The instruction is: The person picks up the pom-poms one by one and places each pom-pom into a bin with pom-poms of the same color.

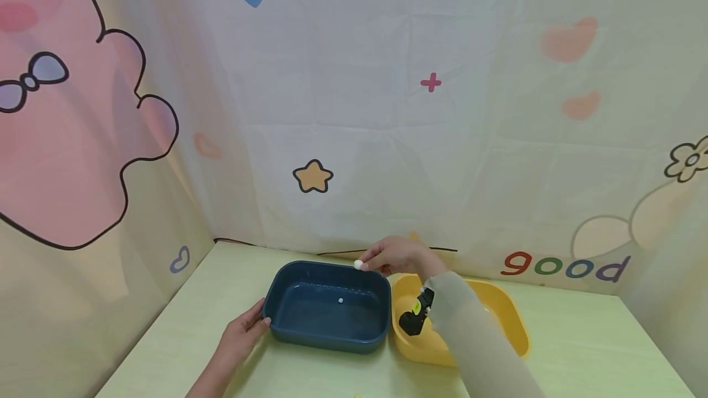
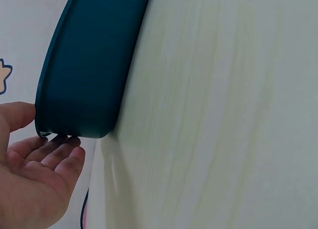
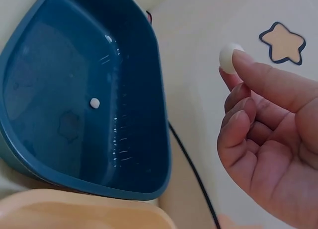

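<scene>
The right grip (image 1: 391, 255) pinches a white ball (image 3: 229, 59), probably light, firm and slippery and best held across its middle, near the far rim of the blue bin (image 1: 326, 323), whose left end the left grip (image 1: 242, 335) holds.

Right wrist view, with the blue basin (image 3: 44, 75) as landmark. On the basin's floor: a small white pellet (image 3: 95, 103). Right of the basin and apart from it: right hand (image 3: 278, 144), pinching a white ball (image 3: 228, 58) between thumb and forefinger, remaining fingers curled. Just below the basin: part of an orange-yellow container (image 3: 74, 206). Also right of the basin: thin black line (image 3: 193, 166) and outlined orange star (image 3: 283, 43).
</scene>
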{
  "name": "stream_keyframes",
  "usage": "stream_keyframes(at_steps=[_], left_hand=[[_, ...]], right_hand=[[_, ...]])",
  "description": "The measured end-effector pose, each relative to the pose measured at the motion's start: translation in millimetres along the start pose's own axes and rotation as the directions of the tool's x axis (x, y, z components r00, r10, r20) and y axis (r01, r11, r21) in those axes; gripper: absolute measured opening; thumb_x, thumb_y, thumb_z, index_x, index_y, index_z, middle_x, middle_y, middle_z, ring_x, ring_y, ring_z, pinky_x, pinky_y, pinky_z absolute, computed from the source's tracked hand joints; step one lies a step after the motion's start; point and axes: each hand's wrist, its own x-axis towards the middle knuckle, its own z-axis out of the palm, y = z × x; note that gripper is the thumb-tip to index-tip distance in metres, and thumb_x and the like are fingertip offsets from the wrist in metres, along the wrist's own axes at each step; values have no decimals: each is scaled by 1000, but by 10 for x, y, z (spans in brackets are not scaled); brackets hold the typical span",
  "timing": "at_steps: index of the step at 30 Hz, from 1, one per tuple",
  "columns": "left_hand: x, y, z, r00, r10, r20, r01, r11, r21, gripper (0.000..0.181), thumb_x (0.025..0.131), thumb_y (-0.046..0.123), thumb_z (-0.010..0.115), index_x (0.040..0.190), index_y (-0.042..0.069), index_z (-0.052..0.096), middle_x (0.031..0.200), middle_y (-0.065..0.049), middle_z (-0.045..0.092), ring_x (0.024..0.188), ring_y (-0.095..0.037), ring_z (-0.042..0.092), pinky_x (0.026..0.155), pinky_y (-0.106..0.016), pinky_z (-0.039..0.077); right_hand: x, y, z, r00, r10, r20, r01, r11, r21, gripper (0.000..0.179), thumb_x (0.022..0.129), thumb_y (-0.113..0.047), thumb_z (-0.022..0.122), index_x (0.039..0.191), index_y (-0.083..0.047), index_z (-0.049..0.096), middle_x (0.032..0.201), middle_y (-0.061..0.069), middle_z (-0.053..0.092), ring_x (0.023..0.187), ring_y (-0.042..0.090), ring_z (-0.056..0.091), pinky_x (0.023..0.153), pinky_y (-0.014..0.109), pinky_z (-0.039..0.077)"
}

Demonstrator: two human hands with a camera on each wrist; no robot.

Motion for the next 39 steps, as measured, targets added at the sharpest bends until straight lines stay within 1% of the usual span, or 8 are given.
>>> stream_keyframes(at_steps=[5, 9, 14, 17, 22, 32, 34, 39], left_hand=[[3, -18, -1, 1000, -7, 0, 7, 1000, -3, 53, 104, 10, 56, 151, -9, 41, 151, -32, 46, 144, -44, 46, 109, -44, 53], [3, -33, -11, 1000, -28, -7, 28, 1000, 5, 53, 104, 10, 56, 152, -7, 41, 151, -31, 47, 143, -44, 47, 107, -44, 54], [7, -35, -23, 1000, -18, -12, 18, 1000, 15, 53, 104, 10, 56, 151, -8, 41, 151, -31, 47, 142, -44, 48, 106, -42, 55], [8, -37, -30, 1000, -18, -7, 19, 1000, 20, 53, 104, 10, 56, 151, -9, 41, 151, -32, 47, 143, -45, 48, 106, -42, 55], [4, -23, -26, 1000, -14, 0, 14, 1000, 11, 53, 104, 10, 56, 151, -9, 40, 151, -32, 46, 143, -45, 46, 107, -43, 54], [7, -28, -4, 1000, -8, 1, 8, 1000, -3, 53, 104, 9, 56, 151, -10, 41, 152, -32, 46, 143, -44, 47, 107, -42, 54], [11, -25, -6, 1000, -4, 2, 4, 1000, -3, 53, 104, 8, 56, 151, -10, 41, 152, -32, 46, 143, -44, 47, 107, -41, 54], [24, -12, -6, 1000, -1, 2, 1, 1000, 0, 52, 104, 8, 56, 150, -10, 41, 151, -32, 46, 143, -45, 47, 108, -42, 54]], right_hand=[[140, 57, 35, 1000, 26, 11, -26, 999, 20, 25, 100, -9, 65, 120, 6, 70, 86, 1, 60, 67, 13, 47, 64, 19, 45], [259, 83, 80, 998, 40, 46, -43, 997, 66, 28, 101, -9, 63, 124, 6, 67, 84, -1, 58, 68, 12, 46, 65, 19, 46], [380, 115, 150, 996, 55, 65, -62, 993, 102, 28, 102, -8, 61, 126, 5, 66, 81, -3, 56, 68, 11, 47, 66, 19, 49], [415, 136, 194, 995, 80, 65, -87, 989, 117, 25, 101, -7, 62, 122, 5, 67, 81, -3, 57, 67, 11, 48, 65, 20, 49], [442, 184, 246, 990, 109, 91, -121, 983, 139, 19, 100, -5, 62, 116, 4, 68, 78, -4, 56, 67, 11, 48, 65, 19, 48], [503, 286, 312, 985, 139, 102, -151, 982, 113, 25, 100, -6, 62, 122, 5, 67, 88, -3, 62, 68, 11, 51, 69, 21, 53], [500, 291, 330, 985, 139, 106, -148, 986, 82, 26, 100, -6, 62, 124, 5, 67, 90, -3, 62, 69, 12, 50, 70, 21, 53], [514, 302, 381, 980, 168, 104, -172, 985, 31, 25, 100, -8, 64, 122, 2, 70, 88, -4, 60, 72, 13, 46, 71, 22, 53]])
